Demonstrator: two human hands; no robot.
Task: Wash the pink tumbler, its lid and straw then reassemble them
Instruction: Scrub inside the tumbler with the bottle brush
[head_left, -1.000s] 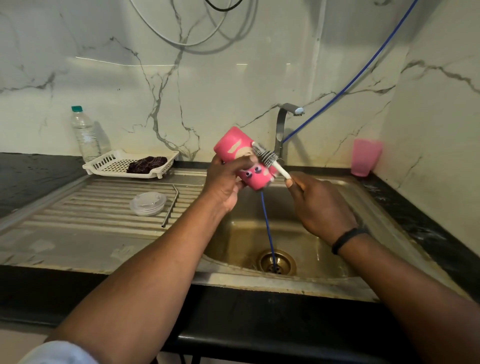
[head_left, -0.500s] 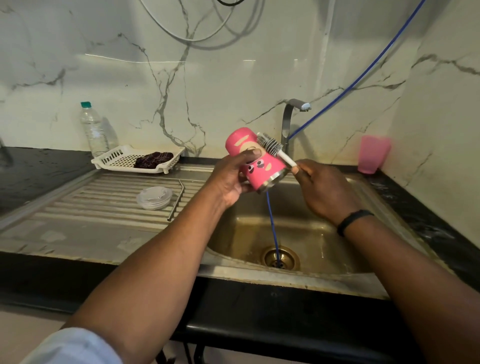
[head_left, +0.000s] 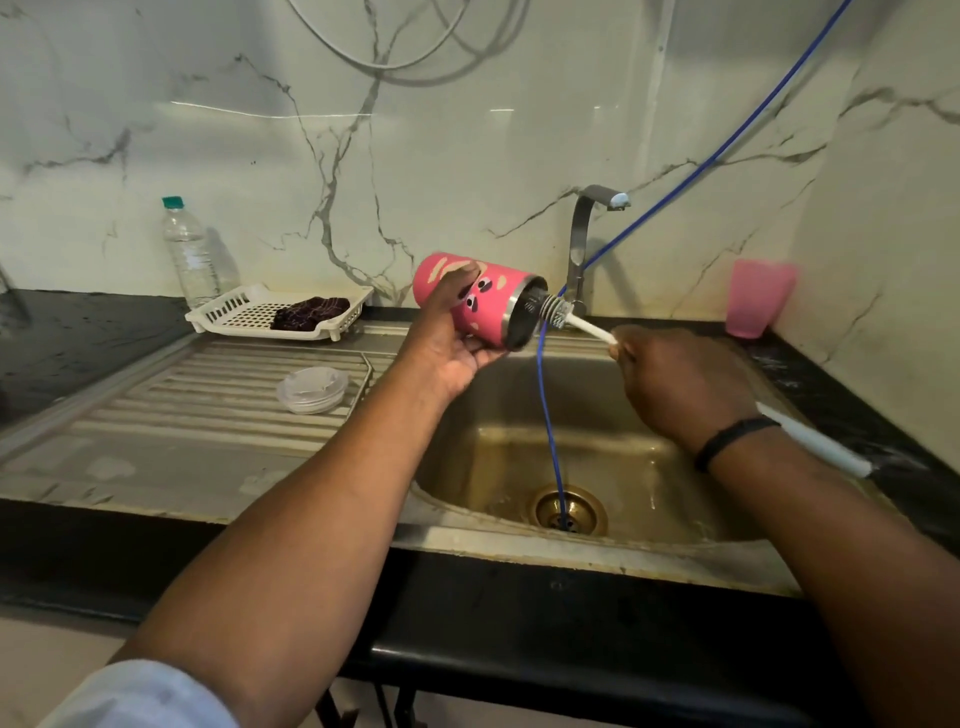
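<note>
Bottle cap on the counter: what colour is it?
Green, on the clear plastic bottle; the head view shows it.

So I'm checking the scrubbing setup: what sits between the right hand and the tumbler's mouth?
In the head view, the bottle brush: bristles at the pink tumbler mouth, handle in the right hand.

A black counter (head_left: 78, 343) holds a steel sink (head_left: 587, 545) with a ribbed drainboard (head_left: 197, 410) at frame left. On the drainboard lie a clear lid (head_left: 311, 388) and a metal straw (head_left: 367, 370). Farther back sit a white basket (head_left: 228, 312), a water bottle (head_left: 189, 254), and, at far right, a pink cup (head_left: 757, 305).
</note>
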